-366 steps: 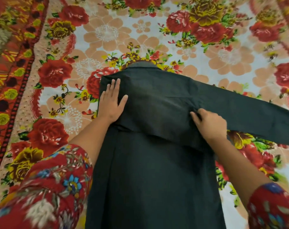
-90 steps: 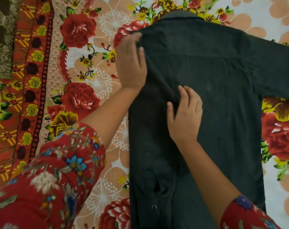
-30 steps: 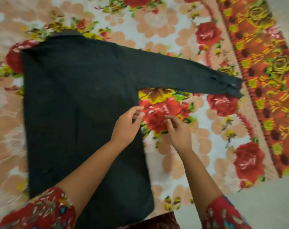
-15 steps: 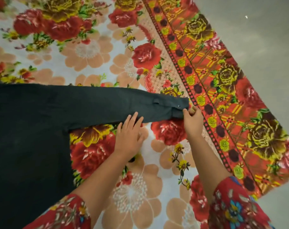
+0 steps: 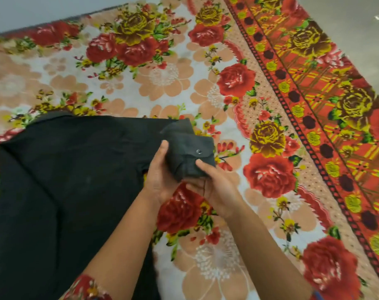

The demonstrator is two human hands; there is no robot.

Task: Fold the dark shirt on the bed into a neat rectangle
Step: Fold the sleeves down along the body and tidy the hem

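The dark shirt [image 5: 71, 178] lies back-up on the flowered bedspread [image 5: 166, 79], its body filling the left half of the view, collar at the far side. Its right sleeve [image 5: 188, 152] is doubled back toward the shoulder, the cuff with a metal snap button lifted off the bed. My left hand [image 5: 160, 176] grips the folded sleeve from the left, thumb on top. My right hand [image 5: 214, 182] holds the cuff from below and the right, thumb pressed on it near the button. The shirt's lower hem is out of frame.
The bedspread's red and orange patterned border [image 5: 318, 109] runs diagonally down the right side. Grey floor [image 5: 357, 22] shows beyond it at the top right and along the top left edge. My red flowered sleeve [image 5: 84, 289] enters at the bottom.
The right sleeve lay stretched out flat to the right; now both hands have brought its cuff back toward the shoulder and hold it lifted and bunched.
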